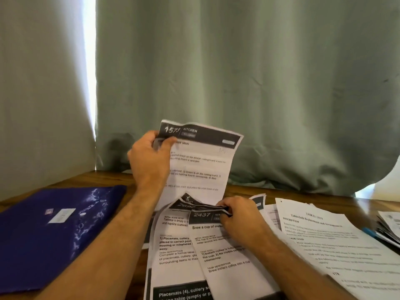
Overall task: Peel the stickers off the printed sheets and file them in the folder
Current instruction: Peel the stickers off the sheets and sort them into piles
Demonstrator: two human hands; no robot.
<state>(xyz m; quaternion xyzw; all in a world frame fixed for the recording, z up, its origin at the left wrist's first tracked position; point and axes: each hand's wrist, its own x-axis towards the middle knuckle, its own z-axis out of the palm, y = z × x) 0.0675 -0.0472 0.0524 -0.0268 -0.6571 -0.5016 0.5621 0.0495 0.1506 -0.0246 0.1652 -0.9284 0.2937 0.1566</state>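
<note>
Tabletop: left hand (149,161) gripping sheet (201,165)

The raised sheet (201,161) is motion-blurred, its small print unreadable. The right papers (337,241) and the folder (52,230) are cut by the frame edges.

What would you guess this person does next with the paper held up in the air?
Probably carry it left toward the blue folder to file it. The left hand already holds the 1573 sheet raised clear of the pile, while the right hand pins the other sheets. The folder looks closed, so it likely needs opening first.
</note>
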